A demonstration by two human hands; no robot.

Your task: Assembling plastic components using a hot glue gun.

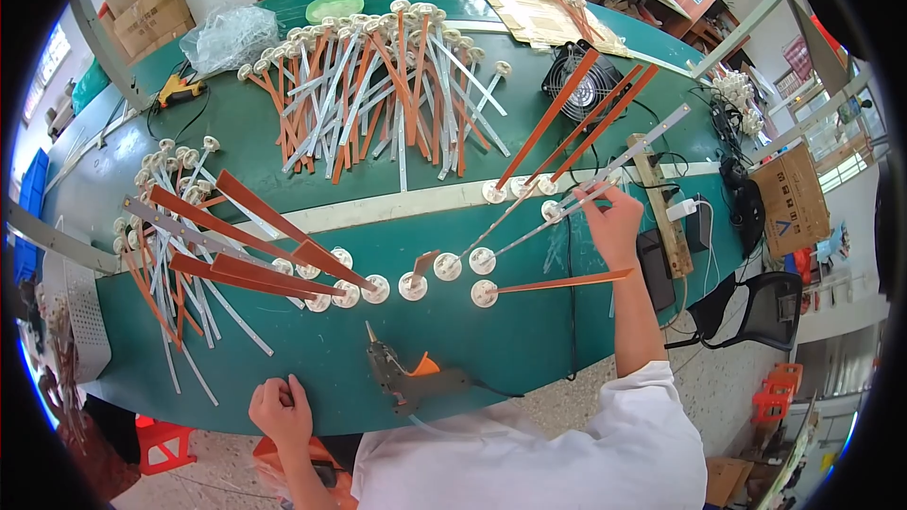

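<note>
My right hand (614, 219) reaches over the right of the table. Its fingers pinch together at the upper end of a thin grey dotted strip (543, 224), which slants up from a round white base. Around it, more white bases (448, 266) stand in a loose row, carrying orange-brown strips (567, 280) or grey ones (635, 153). My left hand (283, 411) rests at the near table edge, fingers curled, nothing visible in it. Between my hands, nearer me, lies a dark glue gun (412, 376) with an orange trigger.
Piles of strips with white bases lie at the back (364, 94) and left (179, 255). A black fan (578, 85), a yellow-handled glue gun (179, 90), a plastic bag (230, 38) and a wooden bar (661, 208) also occupy the green table (312, 359). A cable trails on the right.
</note>
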